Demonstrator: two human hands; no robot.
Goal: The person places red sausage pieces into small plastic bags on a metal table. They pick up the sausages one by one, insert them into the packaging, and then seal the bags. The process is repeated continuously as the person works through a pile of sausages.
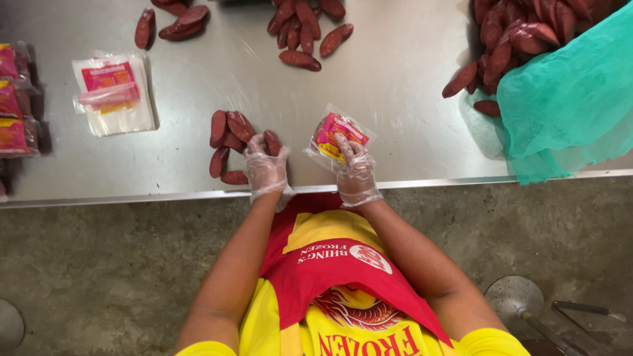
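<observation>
A: What carries everything?

B: A steel table (395, 79), dull grey and smeared, its front edge running just under both gloved hands. Below that edge is a rough concrete floor (99, 264).

A: And the hands?

B: The right hand (357, 173) has its grip clamped on a clear pouch (339, 135) with a pink and yellow label, fingers pressed on its near end. The left hand (266, 169) rests curled on the table, touching a small cluster of red sausages (227, 142); whether its grip has closed on one I cannot tell.

A: What lies beyond them?

B: Straight ahead of the hands, more sausages (304, 29). Far off to the right of the right hand, a big heap (521, 33) partly under a green cloth (573, 99). Left of the left hand, a stack of empty pouches (113, 93), and filled packs (13, 99) at the table's end
</observation>
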